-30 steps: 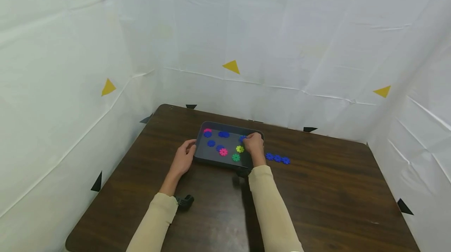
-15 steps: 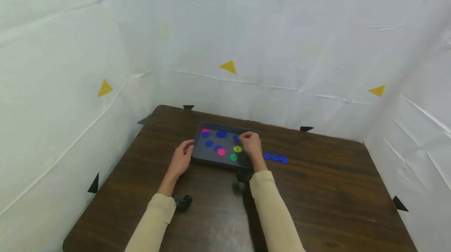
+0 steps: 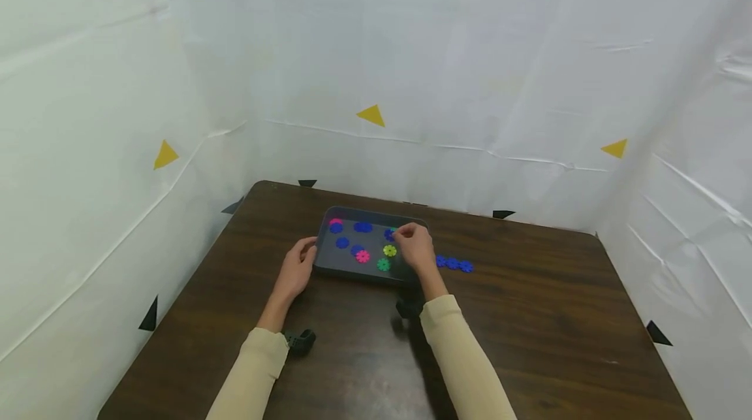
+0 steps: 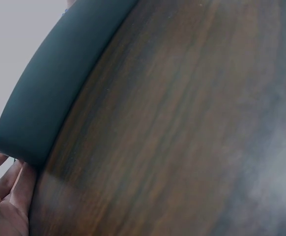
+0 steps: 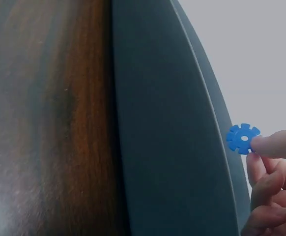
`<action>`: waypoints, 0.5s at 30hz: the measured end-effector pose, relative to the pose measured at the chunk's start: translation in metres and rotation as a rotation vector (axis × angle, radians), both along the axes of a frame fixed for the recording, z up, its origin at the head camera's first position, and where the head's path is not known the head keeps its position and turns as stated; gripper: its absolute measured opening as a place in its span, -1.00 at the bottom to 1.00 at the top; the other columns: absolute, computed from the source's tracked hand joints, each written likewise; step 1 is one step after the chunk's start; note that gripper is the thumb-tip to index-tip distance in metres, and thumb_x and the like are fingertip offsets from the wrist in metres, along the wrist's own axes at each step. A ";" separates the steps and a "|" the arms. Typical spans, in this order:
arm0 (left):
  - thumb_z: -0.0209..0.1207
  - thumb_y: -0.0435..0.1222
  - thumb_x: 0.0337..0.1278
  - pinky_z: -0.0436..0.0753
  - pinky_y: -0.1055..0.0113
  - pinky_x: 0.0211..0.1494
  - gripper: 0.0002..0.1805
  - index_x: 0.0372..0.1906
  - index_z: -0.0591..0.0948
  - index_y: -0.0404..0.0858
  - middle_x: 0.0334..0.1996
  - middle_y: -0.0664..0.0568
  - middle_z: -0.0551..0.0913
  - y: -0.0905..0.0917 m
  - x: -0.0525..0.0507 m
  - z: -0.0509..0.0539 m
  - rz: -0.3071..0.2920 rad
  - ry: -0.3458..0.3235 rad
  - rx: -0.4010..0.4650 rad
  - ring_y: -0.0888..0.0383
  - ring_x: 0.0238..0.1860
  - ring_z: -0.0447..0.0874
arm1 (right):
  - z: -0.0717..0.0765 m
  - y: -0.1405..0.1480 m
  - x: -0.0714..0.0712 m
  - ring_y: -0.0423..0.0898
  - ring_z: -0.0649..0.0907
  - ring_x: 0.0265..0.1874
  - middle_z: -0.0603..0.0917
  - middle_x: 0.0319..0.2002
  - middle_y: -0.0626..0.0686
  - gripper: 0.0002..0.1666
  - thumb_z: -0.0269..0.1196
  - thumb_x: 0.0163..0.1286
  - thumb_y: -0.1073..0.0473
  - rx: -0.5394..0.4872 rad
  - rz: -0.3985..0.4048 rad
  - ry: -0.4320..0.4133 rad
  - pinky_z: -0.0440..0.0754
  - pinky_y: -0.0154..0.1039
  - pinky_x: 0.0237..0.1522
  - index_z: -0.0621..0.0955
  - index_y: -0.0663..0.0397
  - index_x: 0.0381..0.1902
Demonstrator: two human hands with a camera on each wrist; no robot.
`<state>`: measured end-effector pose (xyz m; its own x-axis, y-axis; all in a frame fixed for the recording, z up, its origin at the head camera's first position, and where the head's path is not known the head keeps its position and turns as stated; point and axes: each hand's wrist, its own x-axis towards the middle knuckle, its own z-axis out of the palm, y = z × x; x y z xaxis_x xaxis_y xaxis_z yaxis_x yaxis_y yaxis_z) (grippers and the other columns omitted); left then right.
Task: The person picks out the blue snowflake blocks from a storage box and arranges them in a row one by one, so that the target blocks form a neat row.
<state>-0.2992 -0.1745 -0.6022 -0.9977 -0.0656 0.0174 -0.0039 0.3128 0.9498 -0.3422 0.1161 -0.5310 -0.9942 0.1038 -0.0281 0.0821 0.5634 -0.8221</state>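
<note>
In the head view, a dark grey tray (image 3: 405, 271) holds several flower-shaped notched discs. Among them are a yellow disc (image 3: 390, 251), a green disc (image 3: 383, 264), a pink disc (image 3: 362, 256) and a lone blue disc (image 3: 343, 243). My right hand (image 3: 417, 247) is over the tray's right side, pinching a blue disc (image 5: 236, 142) between thumb and finger, as the right wrist view shows. A bit of green shows behind it. My left hand (image 3: 296, 268) holds the tray's left edge; in the left wrist view its fingers (image 4: 22, 191) lie against the tray's corner.
A row of joined blue discs (image 3: 453, 263) lies on the brown wooden table (image 3: 529, 315), right of the tray. White sheeting (image 3: 446, 67) with yellow and black triangles surrounds the table. Dark devices are worn on both wrists.
My right hand with the blue disc has shifted slightly left over the tray, and green shows behind the disc. The left hand stays at the tray's edge. The head view has turned a little.
</note>
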 end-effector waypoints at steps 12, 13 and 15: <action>-0.05 -0.11 0.77 0.49 -0.23 0.53 -0.51 0.56 0.44 -0.18 0.49 -0.25 0.51 -0.008 -0.002 0.000 0.002 0.002 -0.011 -0.23 0.50 0.50 | 0.002 0.008 0.010 0.05 0.65 -0.12 0.75 -0.02 0.17 -0.78 0.31 0.61 0.09 -0.075 -0.012 0.079 0.59 -0.08 -0.09 0.74 0.13 -0.04; -0.05 -0.11 0.77 0.49 -0.23 0.53 -0.51 0.56 0.44 -0.18 0.49 -0.25 0.51 -0.009 -0.002 0.000 0.001 0.003 -0.011 -0.23 0.50 0.50 | 0.002 0.010 0.012 0.06 0.64 -0.11 0.75 -0.02 0.18 -0.78 0.32 0.61 0.10 -0.089 -0.015 0.084 0.58 -0.08 -0.08 0.74 0.14 -0.03; -0.06 -0.10 0.78 0.49 -0.23 0.53 -0.51 0.56 0.44 -0.18 0.49 -0.25 0.52 -0.010 -0.003 -0.001 -0.002 0.005 -0.011 -0.23 0.50 0.50 | 0.002 0.013 0.013 0.07 0.63 -0.10 0.74 -0.02 0.18 -0.77 0.32 0.61 0.10 -0.112 -0.021 0.089 0.57 -0.08 -0.07 0.74 0.15 -0.02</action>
